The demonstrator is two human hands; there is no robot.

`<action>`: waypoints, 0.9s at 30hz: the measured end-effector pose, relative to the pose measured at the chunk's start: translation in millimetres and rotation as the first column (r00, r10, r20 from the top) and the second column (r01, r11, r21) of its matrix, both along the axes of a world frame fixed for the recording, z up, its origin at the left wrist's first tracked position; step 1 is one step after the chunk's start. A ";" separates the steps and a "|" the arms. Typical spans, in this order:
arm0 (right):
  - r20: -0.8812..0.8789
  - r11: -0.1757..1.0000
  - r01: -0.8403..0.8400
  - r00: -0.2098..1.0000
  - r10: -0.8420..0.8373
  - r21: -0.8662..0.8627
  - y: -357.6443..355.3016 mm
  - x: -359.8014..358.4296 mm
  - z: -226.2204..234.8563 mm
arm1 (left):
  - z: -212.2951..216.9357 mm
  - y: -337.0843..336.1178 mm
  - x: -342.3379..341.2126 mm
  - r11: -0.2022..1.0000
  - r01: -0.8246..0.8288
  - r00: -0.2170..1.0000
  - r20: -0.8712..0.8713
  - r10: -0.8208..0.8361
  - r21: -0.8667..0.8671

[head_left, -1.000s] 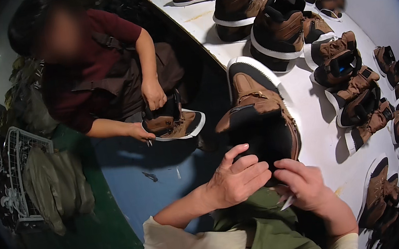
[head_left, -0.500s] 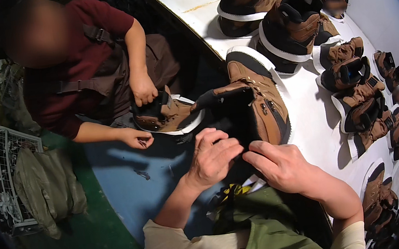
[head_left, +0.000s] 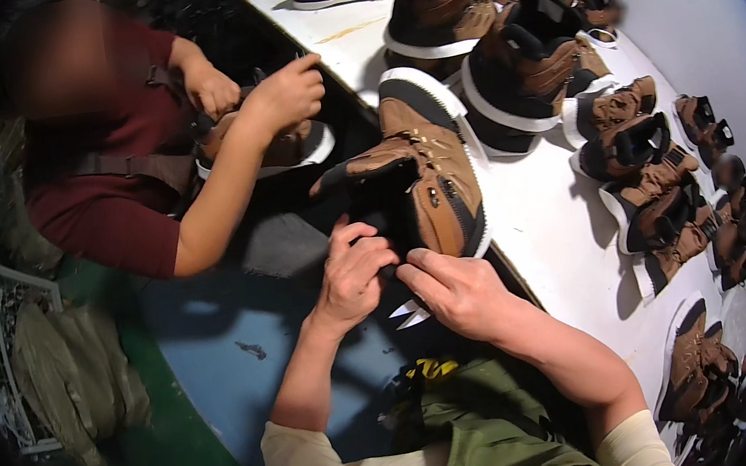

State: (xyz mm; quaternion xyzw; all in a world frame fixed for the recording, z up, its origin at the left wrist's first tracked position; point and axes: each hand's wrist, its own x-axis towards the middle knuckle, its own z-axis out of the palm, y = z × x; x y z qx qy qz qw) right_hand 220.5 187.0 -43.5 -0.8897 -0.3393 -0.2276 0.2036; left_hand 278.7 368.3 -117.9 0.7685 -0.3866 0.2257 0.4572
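Observation:
A brown and black boot (head_left: pixel 456 213) with a white sole lies tilted in front of me, toe pointing away, its dark opening toward my hands. My left hand (head_left: pixel 351 278) is closed with fingertips pinching the black edge of the boot's collar. Close beside it, my right hand (head_left: pixel 457 295) pinches the same collar edge with thumb and finger. Pointed metal blades (head_left: pixel 411 314), like those of thread snips, stick out beneath my right hand; their handle is hidden. What the fingertips pinch inside the dark collar cannot be made out exactly.
Across from me a person in a maroon top holds another boot (head_left: pixel 317 143), one hand (head_left: pixel 286 95) raised. Several brown boots (head_left: pixel 517 76) stand on the white table (head_left: pixel 538 213) at right. A wire basket (head_left: pixel 2 334) with a drab cloth (head_left: pixel 78 372) stands at left.
The whole view has shifted, so the boot and my hands appear further left. Blades have come into sight under my right hand. The other person's hand has risen away from their boot.

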 end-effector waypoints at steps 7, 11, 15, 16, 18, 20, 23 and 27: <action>0.017 1.000 0.029 0.999 -0.029 0.004 -11.3 5.1 -11.5 | -1.9 -8.2 9.7 0.999 -0.042 0.997 0.062 0.042 -0.002; 0.044 0.999 0.032 0.998 -0.033 0.021 -12.7 10.1 -11.2 | 5.3 -9.2 14.0 0.998 -0.056 0.996 0.070 0.055 0.010; 0.047 0.999 0.032 0.998 -0.033 0.031 -11.0 10.5 -13.8 | 6.3 -9.5 11.9 0.998 -0.067 0.997 0.031 0.067 0.013; 0.050 0.999 0.037 0.998 -0.038 0.029 -10.2 9.6 -15.7 | 4.2 -9.7 11.9 0.997 -0.070 0.997 0.027 0.070 0.015; 0.068 0.999 0.034 0.997 -0.036 0.036 -8.8 11.5 -17.5 | 4.5 -9.1 12.0 0.998 -0.066 0.998 0.007 0.066 0.016; 0.087 0.999 0.035 0.995 -0.038 0.039 -8.1 13.4 -20.3 | 5.3 -8.7 11.6 0.998 -0.061 0.998 -0.022 0.061 0.033; 0.097 0.999 0.043 0.994 -0.045 0.027 -7.4 14.4 -19.3 | 7.3 -6.7 11.1 0.989 -0.057 0.996 -0.058 0.066 0.139; 0.102 0.997 0.069 0.993 -0.067 -0.021 -6.6 15.3 -18.3 | -2.8 -5.6 8.2 0.991 -0.098 0.985 -0.132 0.110 0.092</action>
